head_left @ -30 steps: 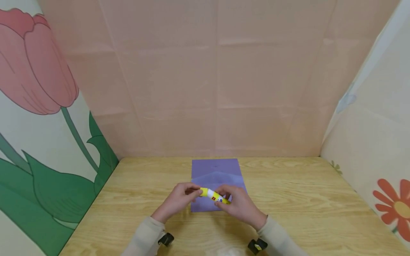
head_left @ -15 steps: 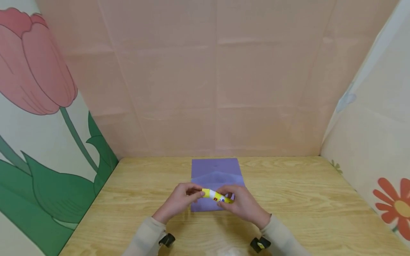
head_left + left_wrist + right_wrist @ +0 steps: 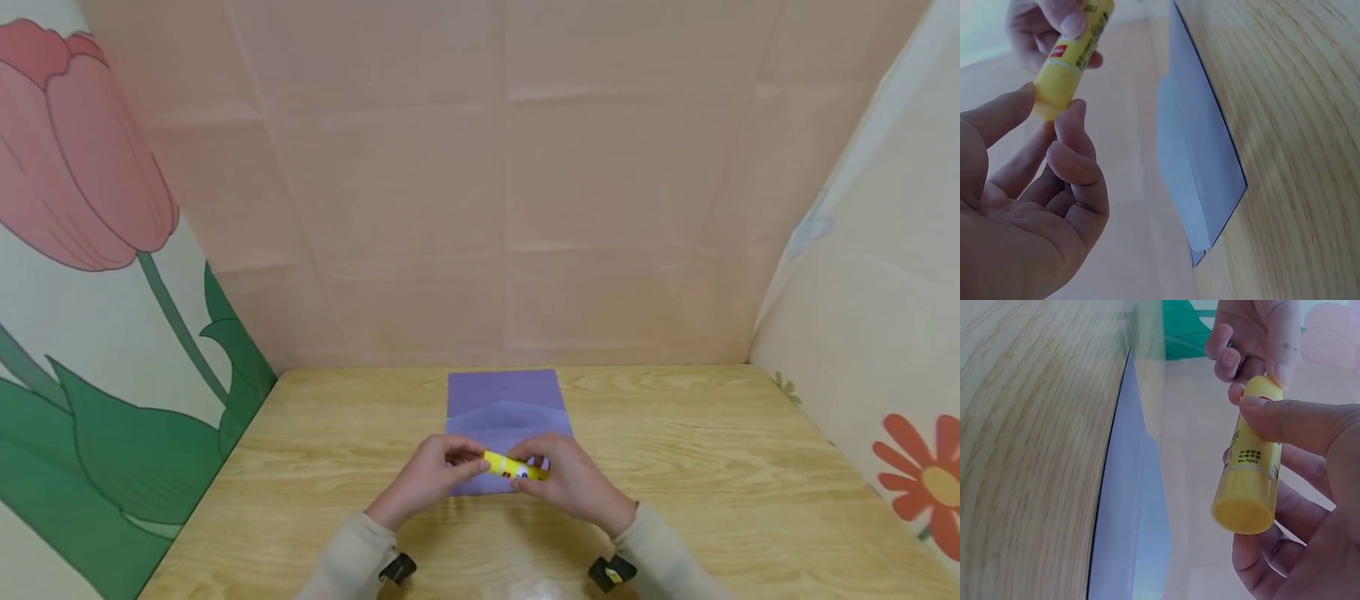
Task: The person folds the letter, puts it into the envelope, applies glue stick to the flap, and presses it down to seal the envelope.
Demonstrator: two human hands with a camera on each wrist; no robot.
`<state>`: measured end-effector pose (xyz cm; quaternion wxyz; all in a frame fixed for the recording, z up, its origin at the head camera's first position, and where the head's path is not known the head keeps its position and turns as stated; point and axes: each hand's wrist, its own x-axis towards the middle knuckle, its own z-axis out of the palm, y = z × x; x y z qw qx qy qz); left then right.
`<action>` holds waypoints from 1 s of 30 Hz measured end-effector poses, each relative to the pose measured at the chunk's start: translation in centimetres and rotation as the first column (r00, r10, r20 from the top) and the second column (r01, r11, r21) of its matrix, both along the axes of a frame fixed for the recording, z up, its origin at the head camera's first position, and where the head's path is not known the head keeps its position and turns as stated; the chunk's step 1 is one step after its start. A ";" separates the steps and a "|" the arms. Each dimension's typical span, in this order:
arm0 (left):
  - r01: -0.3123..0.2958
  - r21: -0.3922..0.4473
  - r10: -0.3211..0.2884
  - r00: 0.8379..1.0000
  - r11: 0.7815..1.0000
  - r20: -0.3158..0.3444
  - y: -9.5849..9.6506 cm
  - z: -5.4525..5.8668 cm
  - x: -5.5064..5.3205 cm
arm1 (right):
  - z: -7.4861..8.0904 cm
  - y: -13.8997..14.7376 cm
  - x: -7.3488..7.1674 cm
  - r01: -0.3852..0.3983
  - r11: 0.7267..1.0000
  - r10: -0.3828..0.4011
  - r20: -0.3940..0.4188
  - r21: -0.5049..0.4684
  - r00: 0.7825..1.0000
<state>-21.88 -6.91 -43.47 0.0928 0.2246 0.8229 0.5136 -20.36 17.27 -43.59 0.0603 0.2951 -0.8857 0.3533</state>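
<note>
Both hands hold a yellow glue stick (image 3: 517, 467) between them, over a purple paper (image 3: 501, 385) on the table. My left hand (image 3: 432, 473) pinches its yellow cap (image 3: 1057, 94) between thumb and fingers, with the other fingers curled. Farther along the body, my right hand (image 3: 572, 477) grips the tube with the thumb on top and fingers beneath. In the left wrist view the cap meets the labelled body with only a thin pale line between. The tube's round base (image 3: 1244, 515) faces the right wrist camera.
The purple paper carries a lighter, bluish folded layer (image 3: 1175, 169) that rises from it. Around it lies the wood-grain table (image 3: 337, 433). A pinkish sheet (image 3: 420, 208) closes the back, with flower-printed side walls (image 3: 97, 333).
The white band between cap and body has shrunk to a thin line as the cap slid onto the tube. My left hand moved right, and the right hand shifted slightly right.
</note>
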 end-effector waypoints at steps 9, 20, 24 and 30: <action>0.023 -0.051 -0.027 0.996 0.998 -0.085 0.5 0.0 0.0 | -0.2 0.2 -0.1 -0.003 1.000 0.003 0.026 0.001 1.000; 0.040 -0.084 -0.049 0.993 0.996 -0.108 1.0 0.2 0.0 | -1.5 0.7 -0.4 -0.067 0.997 0.070 0.079 -0.035 0.994; 0.022 -0.083 -0.031 0.993 0.996 -0.110 1.4 0.2 -0.2 | -1.7 0.7 -0.5 -0.047 0.999 0.047 -0.020 0.018 0.999; -0.011 -0.186 -0.017 0.989 0.982 -0.149 1.6 -0.1 -0.4 | -1.8 1.1 -0.5 0.113 0.991 -0.105 -0.105 0.077 0.989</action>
